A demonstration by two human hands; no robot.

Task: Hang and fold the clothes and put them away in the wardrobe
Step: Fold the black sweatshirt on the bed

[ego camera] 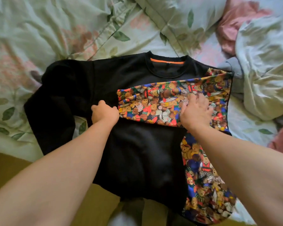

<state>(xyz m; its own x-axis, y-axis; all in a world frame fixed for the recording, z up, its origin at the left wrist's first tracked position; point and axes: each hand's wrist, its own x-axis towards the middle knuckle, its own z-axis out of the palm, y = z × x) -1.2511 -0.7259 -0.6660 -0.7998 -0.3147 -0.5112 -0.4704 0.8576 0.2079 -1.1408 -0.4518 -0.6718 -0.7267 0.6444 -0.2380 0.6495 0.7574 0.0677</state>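
A black sweatshirt (137, 154) lies flat on the bed, neck away from me, with an orange strip inside the collar. Its right side and right sleeve (150, 103) are a bright teddy-bear print; that sleeve is folded across the chest. My left hand (104, 112) is closed on the black fabric at the sleeve's cuff end, near the chest's middle. My right hand (196, 111) rests fingers spread on the printed sleeve, pressing it flat. The black left sleeve (51, 118) hangs out to the left, bent downward. The hem drapes over the bed's edge.
The bed (31, 38) is covered in pale green floral bedding, with a crumpled quilt (265, 67) bunched at the right and pink fabric (235, 23) at the upper right. Yellowish floor (91, 209) shows below the bed edge.
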